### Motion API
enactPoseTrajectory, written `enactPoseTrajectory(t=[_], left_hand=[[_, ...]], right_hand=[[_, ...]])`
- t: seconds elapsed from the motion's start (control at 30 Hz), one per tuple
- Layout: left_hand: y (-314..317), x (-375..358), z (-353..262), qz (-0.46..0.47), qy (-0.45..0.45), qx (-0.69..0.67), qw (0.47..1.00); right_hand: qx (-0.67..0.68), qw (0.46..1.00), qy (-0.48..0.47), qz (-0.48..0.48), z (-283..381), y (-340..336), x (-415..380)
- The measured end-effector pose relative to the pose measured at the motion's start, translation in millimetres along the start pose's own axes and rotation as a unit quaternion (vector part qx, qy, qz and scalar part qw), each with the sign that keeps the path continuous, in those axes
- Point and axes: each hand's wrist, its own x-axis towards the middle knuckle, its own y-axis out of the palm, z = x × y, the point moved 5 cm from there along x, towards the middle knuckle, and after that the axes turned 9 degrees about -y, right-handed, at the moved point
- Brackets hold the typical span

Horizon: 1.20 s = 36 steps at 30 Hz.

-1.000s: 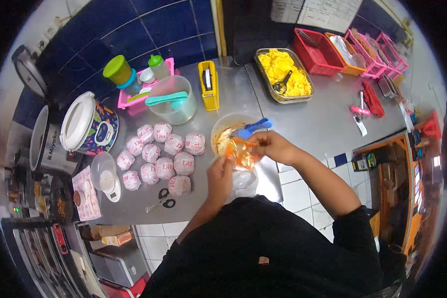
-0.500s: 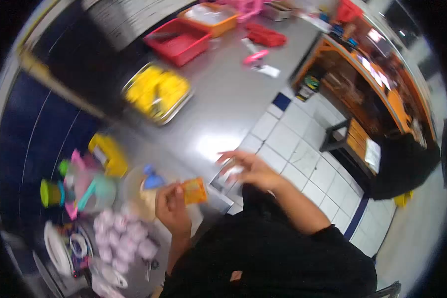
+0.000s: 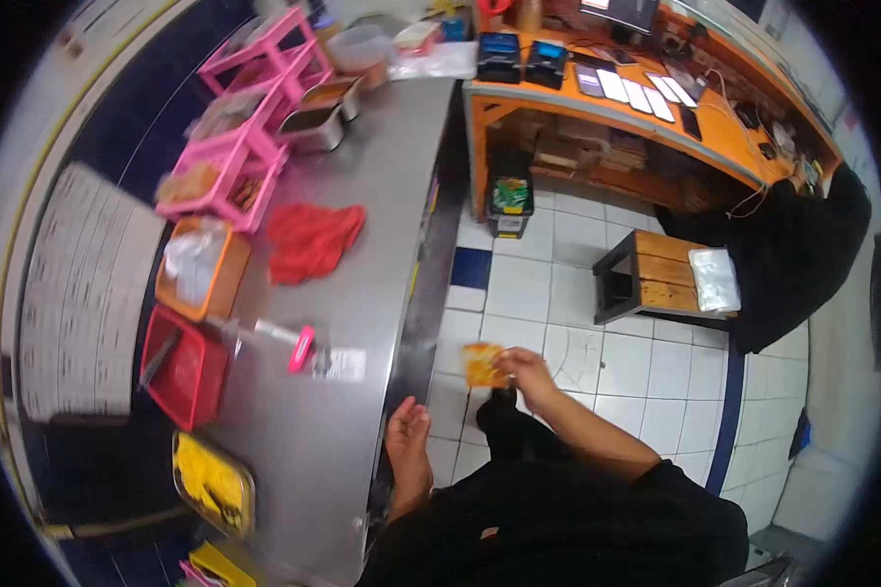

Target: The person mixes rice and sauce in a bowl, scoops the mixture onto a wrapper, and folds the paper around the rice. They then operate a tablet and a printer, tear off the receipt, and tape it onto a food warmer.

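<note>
Pinched in the fingers of my right hand [image 3: 527, 380] is a small orange packet [image 3: 483, 365], held out over the tiled floor. My left hand [image 3: 409, 437] is beside the edge of the steel counter [image 3: 367, 293], palm up with its fingers slightly curled and apart, and nothing shows in it. On the counter, nearest to that hand, lie a white paper slip [image 3: 341, 364] and a pink-handled tool [image 3: 301, 348].
A red cloth [image 3: 313, 242], a red basket [image 3: 191, 377], an orange basket [image 3: 206, 303], pink racks [image 3: 230, 186] and a tray of yellow food [image 3: 210, 479] line the counter. A wooden stool [image 3: 666, 274] stands near a person in black [image 3: 803, 264] by the orange desk [image 3: 597, 103].
The view has swung right, towards the desk and stool. The orange packet has passed from my left hand to my right hand, and my left hand has opened.
</note>
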Motion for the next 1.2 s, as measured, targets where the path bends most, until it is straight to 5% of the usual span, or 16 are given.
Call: enactPoseTrajectory(t=[0.07, 0.13, 0.5, 0.6, 0.67, 0.77, 0.8, 0.87, 0.93, 1.0, 1.07, 1.13, 1.2], left_hand=[[37.1, 29.3, -7.3, 0.028, -0.019, 0.019, 0.999], [67.0, 49.7, -16.8, 0.042, -0.025, 0.087, 0.995], [158.9, 243.8, -29.5, 0.07, -0.092, 0.154, 0.981], [218.7, 318.1, -51.4, 0.101, -0.095, 0.18, 0.974], [268.5, 340.7, -85.9, 0.121, -0.105, 0.279, 0.947], [309.5, 387.9, -97.9, 0.159, -0.118, 0.345, 0.917], [329.6, 403.3, -99.9, 0.177, -0.111, 0.349, 0.914], [362.4, 422.2, -101.4, 0.182, -0.109, 0.415, 0.885], [395.6, 444.2, -92.7, 0.188, -0.096, 0.47, 0.857], [403.2, 474.5, -56.0, 0.188, -0.157, 0.457, 0.855], [380.2, 530.5, 5.0, 0.249, -0.245, 0.273, 0.896], [400.9, 545.4, 30.1, 0.267, -0.292, 0.178, 0.901], [443.7, 517.1, 1.5, 0.031, -0.277, 0.215, 0.936]], right_hand=[[0.039, 0.989, 0.042, -0.136, 37.4, -54.7, 44.1], [0.04, 0.981, 0.079, -0.173, 54.6, -97.0, 94.4], [0.177, 0.929, 0.083, -0.313, 90.1, -147.0, 434.9], [0.171, 0.942, 0.096, -0.273, 78.5, -171.1, 518.6], [0.125, 0.933, 0.138, -0.308, 91.1, -175.5, 527.1], [-0.273, 0.916, 0.191, -0.223, 59.5, -222.8, 526.2], [-0.461, 0.858, 0.164, -0.159, 70.5, -227.4, 517.1], [-0.571, 0.77, 0.281, -0.047, 99.7, -222.4, 457.6], [-0.611, 0.785, 0.1, -0.004, -29.0, -292.6, 425.0], [-0.607, 0.763, 0.216, 0.048, 77.3, -300.8, 414.2], [-0.611, 0.727, 0.274, 0.149, 196.4, -301.3, 421.1], [-0.288, 0.93, 0.224, 0.048, 283.1, -308.3, 438.1], [-0.32, 0.947, -0.02, 0.001, 348.3, -321.7, 475.3]])
